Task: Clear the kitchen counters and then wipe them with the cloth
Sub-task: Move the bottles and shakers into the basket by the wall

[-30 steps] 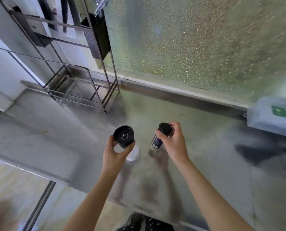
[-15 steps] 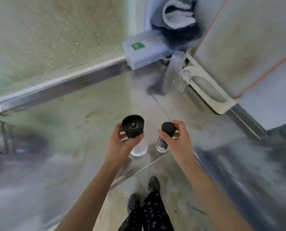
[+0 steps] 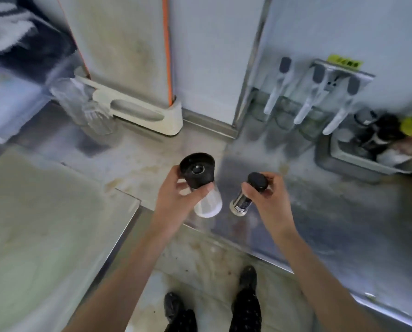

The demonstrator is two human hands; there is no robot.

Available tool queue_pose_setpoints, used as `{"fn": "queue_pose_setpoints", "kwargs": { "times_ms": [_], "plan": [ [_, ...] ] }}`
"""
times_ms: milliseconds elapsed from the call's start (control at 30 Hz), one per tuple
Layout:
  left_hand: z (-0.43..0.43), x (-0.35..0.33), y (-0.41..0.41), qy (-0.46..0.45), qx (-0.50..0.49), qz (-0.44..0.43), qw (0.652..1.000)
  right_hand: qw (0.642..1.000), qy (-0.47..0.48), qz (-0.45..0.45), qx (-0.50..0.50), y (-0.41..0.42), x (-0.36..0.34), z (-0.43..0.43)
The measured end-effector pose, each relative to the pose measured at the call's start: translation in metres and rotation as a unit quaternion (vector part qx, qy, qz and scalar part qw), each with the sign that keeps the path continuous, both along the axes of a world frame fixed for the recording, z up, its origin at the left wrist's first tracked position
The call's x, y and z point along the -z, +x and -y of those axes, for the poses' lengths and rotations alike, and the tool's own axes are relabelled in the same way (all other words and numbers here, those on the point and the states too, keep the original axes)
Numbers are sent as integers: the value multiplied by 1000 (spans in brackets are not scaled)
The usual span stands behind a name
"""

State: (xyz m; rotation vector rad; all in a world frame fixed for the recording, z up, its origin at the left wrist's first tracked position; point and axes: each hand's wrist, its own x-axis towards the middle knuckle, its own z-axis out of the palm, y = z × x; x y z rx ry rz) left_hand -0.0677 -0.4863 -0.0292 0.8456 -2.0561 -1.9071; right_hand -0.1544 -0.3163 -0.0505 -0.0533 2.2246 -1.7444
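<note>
Currently, left hand (image 3: 173, 202): its fingers (image 3: 173, 174) and thumb are wrapped round the neck of the black-capped jar (image 3: 200, 178), just under the wide cap. The clear body hangs tilted below the fingers.
Right hand (image 3: 272, 202): the fingers (image 3: 270, 176) pinch the cap of the small bottle (image 3: 244, 197), and its labelled body hangs tilted beneath them.
Where the two things are: side by side between the two sets of fingers, near each other but apart, above the front edge of the steel table (image 3: 344, 224). Neither seems to rest on it.
Step in hand: by my reading, carrying both off the table so it can be wiped.
Likely place: the grey bin (image 3: 358, 161), up and to the right of the right fingers, holds dark bottles (image 3: 380, 133). This is a guess only.
Doing it well: bring both upright so nothing leaks at the caps. The small bottle hangs by its cap alone, so a hold lower on the body would be safer. Set down one at a time, the right-hand one first, and stay clear of the scoops (image 3: 306, 109) hanging above the bin.
Cloth: a blurred striped bundle (image 3: 8, 32) far up-left of the left fingers may be it; I cannot tell.
</note>
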Motion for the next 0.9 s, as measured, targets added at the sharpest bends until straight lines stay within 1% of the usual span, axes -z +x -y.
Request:
{"fn": "queue_pose_setpoints", "kwargs": {
  "times_ms": [200, 400, 500, 600, 667, 733, 900],
  "plan": [
    [-96, 3, -91, -14, 60, -15, 998, 995, -27, -20, 97, -54, 6, -104],
    [-177, 15, -179, 10, 90, -77, 993, 987, -23, -57, 152, -119, 14, -193],
    [-211, 15, -225, 12, 116, -105, 988, 978, -30, -93, 183, -155, 14, -227],
    [-232, 16, -267, -9, 148, -137, 979, 968, -25, -144, 205, -192, 15, -248],
    [-241, 18, -290, -39, 154, -152, 975, 962, -33, -170, 210, -214, 16, -253],
    [-249, 23, -309, -69, 156, -168, 971, 956, -19, -197, 215, -234, 20, -254],
    [-264, 47, -341, -109, 170, -169, 965, 949, 7, -243, 199, -261, 44, -246]
  ]
}}
